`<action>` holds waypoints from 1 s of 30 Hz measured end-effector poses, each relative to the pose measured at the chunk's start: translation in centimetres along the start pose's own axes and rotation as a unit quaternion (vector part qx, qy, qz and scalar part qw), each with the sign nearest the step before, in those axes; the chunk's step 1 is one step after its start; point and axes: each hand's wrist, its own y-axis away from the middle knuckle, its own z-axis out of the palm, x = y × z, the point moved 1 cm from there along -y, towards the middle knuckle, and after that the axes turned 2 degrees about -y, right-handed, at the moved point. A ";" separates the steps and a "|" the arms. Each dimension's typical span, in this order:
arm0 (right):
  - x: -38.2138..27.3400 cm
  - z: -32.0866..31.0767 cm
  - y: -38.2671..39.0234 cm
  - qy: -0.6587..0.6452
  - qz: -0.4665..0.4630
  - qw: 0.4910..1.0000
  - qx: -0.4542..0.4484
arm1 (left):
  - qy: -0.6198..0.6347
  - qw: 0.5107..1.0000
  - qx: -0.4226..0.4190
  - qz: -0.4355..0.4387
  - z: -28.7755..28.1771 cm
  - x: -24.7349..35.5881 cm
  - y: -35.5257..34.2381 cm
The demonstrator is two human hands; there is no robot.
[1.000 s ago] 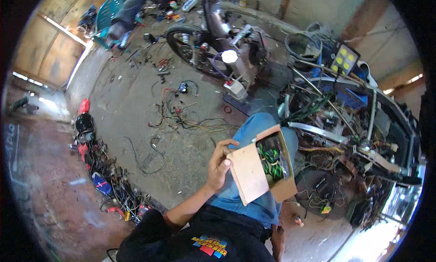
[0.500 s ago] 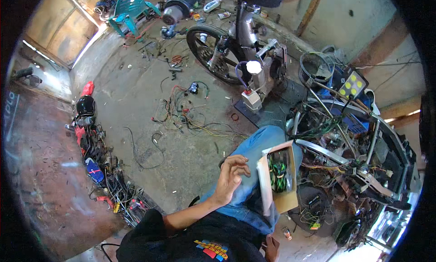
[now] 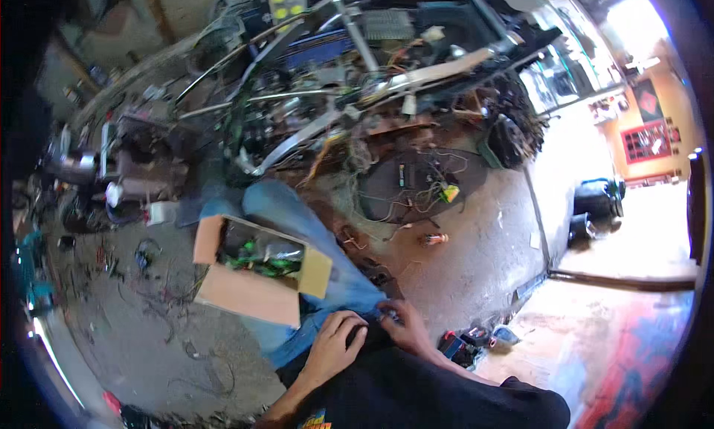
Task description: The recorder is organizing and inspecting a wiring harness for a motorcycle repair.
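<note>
An open cardboard box (image 3: 249,291) rests on my legs in blue jeans, its flaps spread. Inside it lie green and black pieces (image 3: 260,258), too blurred to name. My left hand (image 3: 335,347) hovers by my lap, just nearer to me than the box. Its fingers are loosely bent with the thumb apart, and nothing shows in them. Beside it, at the hip of the jeans, my right hand (image 3: 404,326) has its fingertips pinched together. What they grip, if anything, is too small to make out.
Ahead stands a stripped vehicle frame (image 3: 305,135) full of wires and metal tubes. A dark round mat (image 3: 387,195) holds loose wires and a yellow-green piece. A small orange-brown item (image 3: 433,239) lies on the floor. Dark tools (image 3: 461,347) sit by my right arm.
The view has swung right, toward the frame and a bright doorway. My left hand has come from beside the box down to my lap. My right hand now shows clearly.
</note>
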 end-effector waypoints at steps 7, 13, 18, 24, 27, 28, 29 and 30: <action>4.6 -0.1 0.4 0.062 -0.049 0.995 0.056 | -0.193 0.938 -0.263 -0.121 4.4 0.2 -3.2; 4.5 -0.5 0.1 0.029 0.033 0.999 -0.023 | -0.244 0.884 -0.379 -0.121 3.7 1.1 -4.4; 4.8 0.5 0.2 0.073 0.011 0.992 -0.105 | -0.293 0.851 -0.404 -0.164 2.7 2.0 -5.1; 2.0 0.7 0.5 0.016 -0.038 0.993 -0.113 | -0.277 0.888 -0.343 -0.128 1.4 1.3 -4.1; 2.9 1.7 0.6 -0.006 -0.166 0.985 -0.052 | -0.306 0.895 -0.295 -0.138 2.1 1.4 -3.5; 3.2 1.9 0.5 -0.019 -0.248 0.969 -0.012 | -0.315 0.893 -0.286 -0.145 2.4 1.2 -3.5; 3.4 1.8 0.7 0.007 -0.285 0.957 -0.045 | -0.290 0.893 -0.290 -0.182 2.7 1.3 -3.9; 3.1 1.4 0.8 0.007 -0.303 0.952 -0.051 | -0.298 0.895 -0.274 -0.189 3.2 1.2 -4.0</action>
